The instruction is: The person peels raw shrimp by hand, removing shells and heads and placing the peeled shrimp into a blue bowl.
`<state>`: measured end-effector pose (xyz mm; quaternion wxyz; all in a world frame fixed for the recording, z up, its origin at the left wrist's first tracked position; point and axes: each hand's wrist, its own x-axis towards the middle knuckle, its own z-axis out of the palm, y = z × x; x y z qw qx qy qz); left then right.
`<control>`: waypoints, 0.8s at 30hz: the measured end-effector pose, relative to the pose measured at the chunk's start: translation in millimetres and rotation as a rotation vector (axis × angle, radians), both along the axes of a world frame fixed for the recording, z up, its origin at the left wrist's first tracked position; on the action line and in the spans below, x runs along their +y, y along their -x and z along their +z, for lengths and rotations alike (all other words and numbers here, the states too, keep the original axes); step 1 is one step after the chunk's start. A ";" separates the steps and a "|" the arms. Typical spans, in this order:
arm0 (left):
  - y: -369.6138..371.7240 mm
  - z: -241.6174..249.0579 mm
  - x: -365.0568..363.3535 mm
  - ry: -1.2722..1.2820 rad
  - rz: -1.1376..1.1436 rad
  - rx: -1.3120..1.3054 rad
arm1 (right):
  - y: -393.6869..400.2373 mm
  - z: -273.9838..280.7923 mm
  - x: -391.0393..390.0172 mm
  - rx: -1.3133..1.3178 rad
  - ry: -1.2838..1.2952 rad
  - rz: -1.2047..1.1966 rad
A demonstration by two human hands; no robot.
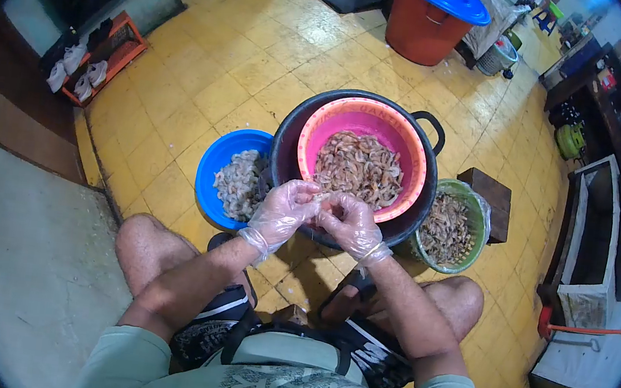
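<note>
My left hand [283, 210] and my right hand [351, 223], both in clear plastic gloves, meet above the near rim of a pink basin [314, 118]. Their closed fingertips pinch a small shrimp [320, 197], mostly hidden by the fingers. Brownish unpeeled shrimp [359, 167] fill the bottom of the pink basin, which sits in a larger black tub [287, 126] with a side handle. On the left, a blue basin [208, 175] holds pale peeled shrimp [237, 183]. A green basket [482, 221] at the right contains shells and heads [444, 228].
A dark block [487, 203] stands beside the green basket. Farther off are a red-brown bin [420, 34] with a blue lid and an orange shoe rack [121, 57]. My knees flank the basins on the yellow tiled floor [210, 67]. Shelving [593, 234] lines the right wall.
</note>
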<state>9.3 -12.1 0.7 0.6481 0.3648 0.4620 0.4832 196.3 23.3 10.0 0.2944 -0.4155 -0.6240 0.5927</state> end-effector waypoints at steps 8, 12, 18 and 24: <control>-1.2 13.9 0.4 -0.404 0.015 0.495 | 1.3 -25.8 -0.6 0.109 0.067 -0.028; 18.4 12.8 11.4 -0.291 0.063 0.415 | -3.1 -17.6 1.1 -0.022 0.049 -0.050; 92.1 39.9 39.0 -0.380 0.229 0.998 | -7.6 -41.3 2.3 -0.593 -0.467 0.081; 136.3 26.8 45.9 -0.147 0.029 1.263 | -2.8 -33.4 13.5 -0.781 -0.464 0.118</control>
